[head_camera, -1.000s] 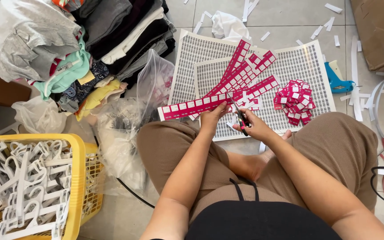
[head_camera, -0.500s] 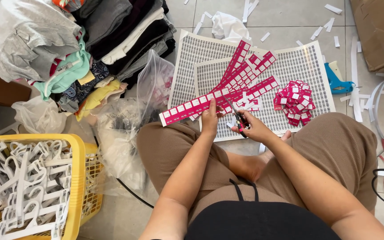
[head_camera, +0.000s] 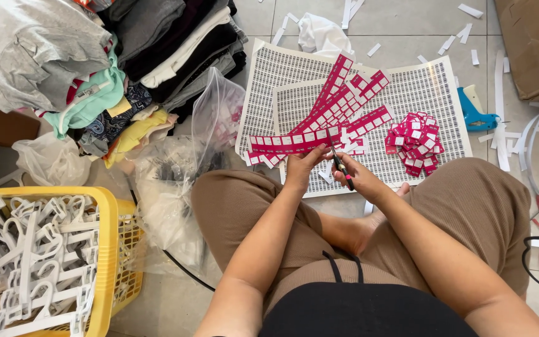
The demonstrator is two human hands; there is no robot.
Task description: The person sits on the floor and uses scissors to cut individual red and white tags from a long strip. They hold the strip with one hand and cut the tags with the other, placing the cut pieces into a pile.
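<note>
watching the head cam feed here. the person is sitting cross-legged on the tiled floor [head_camera: 407, 22], cutting a long pink label strip [head_camera: 294, 142] into single tags. the left hand [head_camera: 299, 167] has its fingers pinched on the strip near its right end, holding it flat just above the white printed sheets [head_camera: 407, 93] on the floor. the right hand [head_camera: 362, 180] is wrapped around a small pair of scissors [head_camera: 339, 163], fingers closed on the handles, blades pointing up into the strip right beside the left thumb.

if i were coaching this step: i'd say keep the strip taut and level, put the blades square on the gap between two white squares, and keep the thumb just clear of the edge. short snips look like the better call, so each tag falls near the heap.

counts as far as i can see: one strip in hand, and roughly five more pink strips [head_camera: 344, 100] fanned out on the sheets, overlapping so i can't be exact. one pile of cut pink tags [head_camera: 414, 142] to the right, too many to count. at least two white sheets, overlapping. one blue tagging gun [head_camera: 472, 112] past the sheets. one yellow basket [head_camera: 108, 249] of white plastic hangers [head_camera: 32, 262] on the left, way too tangled to count. one stack of folded clothes [head_camera: 157, 43] top left, a clear plastic bag [head_camera: 216, 112] beside it, and a cardboard box [head_camera: 534, 43] top right. lots of white paper scraps [head_camera: 447, 43] scattered around.
</note>
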